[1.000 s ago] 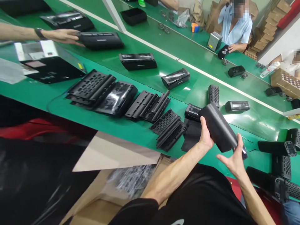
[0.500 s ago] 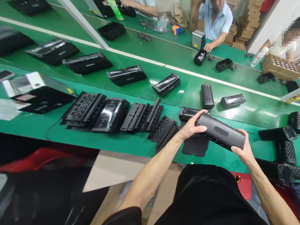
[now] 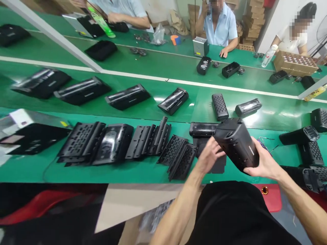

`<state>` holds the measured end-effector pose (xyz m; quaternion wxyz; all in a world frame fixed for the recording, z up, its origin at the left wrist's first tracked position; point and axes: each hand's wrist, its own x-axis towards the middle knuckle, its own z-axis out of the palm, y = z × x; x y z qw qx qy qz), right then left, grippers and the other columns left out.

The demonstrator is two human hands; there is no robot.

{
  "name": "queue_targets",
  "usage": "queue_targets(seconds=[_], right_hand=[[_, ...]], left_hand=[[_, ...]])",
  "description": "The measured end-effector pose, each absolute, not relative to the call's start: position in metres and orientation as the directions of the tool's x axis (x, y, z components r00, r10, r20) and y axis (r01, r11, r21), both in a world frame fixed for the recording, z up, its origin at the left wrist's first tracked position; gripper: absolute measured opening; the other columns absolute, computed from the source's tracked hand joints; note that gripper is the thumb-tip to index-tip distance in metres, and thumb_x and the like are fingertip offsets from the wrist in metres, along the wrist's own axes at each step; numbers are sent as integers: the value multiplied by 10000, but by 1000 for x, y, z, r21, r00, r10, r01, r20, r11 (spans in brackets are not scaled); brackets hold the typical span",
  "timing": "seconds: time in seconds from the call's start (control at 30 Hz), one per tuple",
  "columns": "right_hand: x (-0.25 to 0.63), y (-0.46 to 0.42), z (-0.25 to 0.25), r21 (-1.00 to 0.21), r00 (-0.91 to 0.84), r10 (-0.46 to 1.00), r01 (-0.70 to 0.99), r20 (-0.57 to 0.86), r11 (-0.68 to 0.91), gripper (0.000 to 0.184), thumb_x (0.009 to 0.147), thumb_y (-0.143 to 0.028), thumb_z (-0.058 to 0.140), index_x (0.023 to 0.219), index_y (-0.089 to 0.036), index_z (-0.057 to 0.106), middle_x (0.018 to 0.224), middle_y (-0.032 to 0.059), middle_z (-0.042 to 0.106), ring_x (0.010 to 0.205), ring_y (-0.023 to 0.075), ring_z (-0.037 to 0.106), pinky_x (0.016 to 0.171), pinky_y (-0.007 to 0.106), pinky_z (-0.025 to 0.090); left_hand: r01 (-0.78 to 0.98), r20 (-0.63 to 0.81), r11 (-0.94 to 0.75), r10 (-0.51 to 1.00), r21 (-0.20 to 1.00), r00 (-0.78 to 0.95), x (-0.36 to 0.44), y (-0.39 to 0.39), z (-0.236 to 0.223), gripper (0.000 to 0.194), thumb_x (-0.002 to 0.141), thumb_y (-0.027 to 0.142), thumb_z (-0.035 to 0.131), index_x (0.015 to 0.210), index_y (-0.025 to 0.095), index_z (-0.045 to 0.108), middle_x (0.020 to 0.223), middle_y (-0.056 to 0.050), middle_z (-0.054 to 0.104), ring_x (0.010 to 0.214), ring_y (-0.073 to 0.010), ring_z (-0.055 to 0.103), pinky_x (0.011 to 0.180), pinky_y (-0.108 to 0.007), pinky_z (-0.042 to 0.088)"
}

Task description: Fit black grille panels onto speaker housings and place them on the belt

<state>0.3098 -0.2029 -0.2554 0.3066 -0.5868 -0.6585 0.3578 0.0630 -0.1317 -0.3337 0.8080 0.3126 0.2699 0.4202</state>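
A black speaker housing [image 3: 238, 146] is raised above the bench, tilted, with its end cap toward the far left and small white lettering on its side. My right hand [image 3: 264, 160] grips it at the near right end, thumb underneath. My left hand [image 3: 209, 156] is just left of the housing, fingers apart, some of them partly behind it; whether they touch it I cannot tell. Beneath my left hand lies a flat dark sheet [image 3: 218, 166]. Behind that hand another black speaker [image 3: 203, 129] rests on its side.
Perforated black grilles [image 3: 182, 158] and long panels [image 3: 143, 141] lie in stacks to the left. Several finished-looking speakers [image 3: 175, 100] stand along the green belt [image 3: 143, 119]. More housings [image 3: 298, 139] are at the right. Across the belt, people sit beside a cardboard box [image 3: 293, 64].
The speaker housing has turned from lying lengthwise to pointing its end cap away and left. My left hand has let go of its end and dropped lower; my right hand keeps its grip.
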Motion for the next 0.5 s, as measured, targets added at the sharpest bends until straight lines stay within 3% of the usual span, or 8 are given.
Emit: queue_targets(seconds=[0.07, 0.1, 0.2, 0.33, 0.5], right_hand=[[323, -209, -246, -719, -156, 977, 695, -147, 3, 1155, 682, -427, 911, 1689, -242, 377, 1491, 168, 638, 1279, 412, 681, 1105, 550, 541], [327, -212, -245, -664, -169, 965, 748, -202, -8, 1144, 667, -429, 918, 1678, -251, 414, 1454, 168, 664, 1235, 423, 702, 1075, 562, 553], [333, -223, -252, -619, -210, 929, 785, -306, -27, 1132, 658, -492, 938, 1667, -297, 465, 1387, 162, 708, 1178, 442, 727, 1024, 575, 571], [337, -258, -282, -796, -178, 921, 576, -347, -188, 1179, 689, -645, 927, 1691, -300, 410, 1563, 168, 608, 1397, 444, 618, 1160, 607, 495], [330, -307, -318, -913, 43, 938, 218, -345, -346, 1223, 691, -811, 868, 1653, -249, 364, 1616, 224, 532, 1485, 423, 542, 1225, 610, 429]], left_hand=[[-416, -52, 269, 884, 869, 464, 40, -121, -319, 1200, 646, 784, 902, 1664, 387, 407, 1770, -125, 361, 1552, -418, 436, 1200, -556, 429], [-302, -31, 208, 865, 930, 501, 33, -118, -312, 1262, 590, 739, 958, 1666, 365, 415, 1774, -127, 347, 1574, -431, 398, 1251, -551, 369], [3, -128, 155, 804, 988, 581, 27, -125, -303, 1201, 580, 573, 1018, 1620, 265, 503, 1647, -151, 503, 1493, -445, 480, 1276, -530, 337], [19, -232, 261, 821, 965, 522, 25, -160, -319, 1184, 608, 580, 980, 1622, 253, 462, 1473, -147, 623, 1324, -421, 597, 1162, -528, 465], [34, -317, 344, 816, 938, 483, 8, -190, -339, 1194, 617, 610, 952, 1636, 274, 430, 1641, -149, 462, 1418, -416, 521, 1209, -491, 414]])
